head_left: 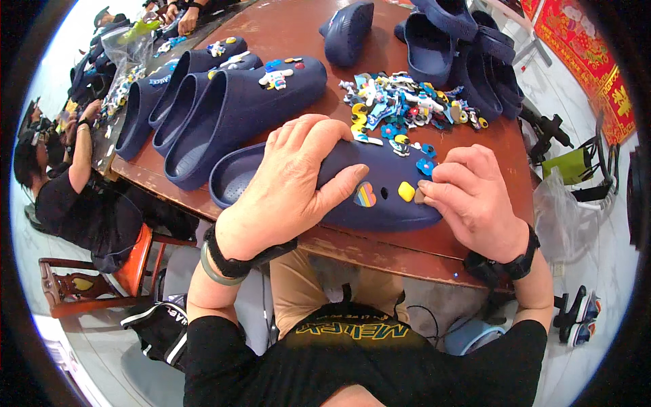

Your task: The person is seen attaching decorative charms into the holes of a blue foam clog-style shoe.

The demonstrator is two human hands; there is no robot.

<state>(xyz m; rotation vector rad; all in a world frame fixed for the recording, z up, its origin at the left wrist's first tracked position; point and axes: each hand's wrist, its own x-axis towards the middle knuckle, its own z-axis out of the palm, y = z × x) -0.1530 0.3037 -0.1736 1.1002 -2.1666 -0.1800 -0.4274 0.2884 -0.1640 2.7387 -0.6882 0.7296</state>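
A navy foam clog (380, 203) lies on its side along the near edge of the brown table (291, 27). My left hand (291, 183) clamps down over its middle, thumb next to a rainbow heart charm (365, 195). My right hand (475, 200) rests at the clog's toe end, fingertips pinching a small brownish charm (420, 196) against the upper, beside a yellow charm (405, 191) and a blue flower charm (425, 166).
A heap of colourful shoe charms (407, 105) lies just beyond the clog. Three decorated navy clogs (224, 102) lie to the left, more undecorated ones (461, 54) at the far right. Other people sit at the left edge, one on an orange chair (125, 271).
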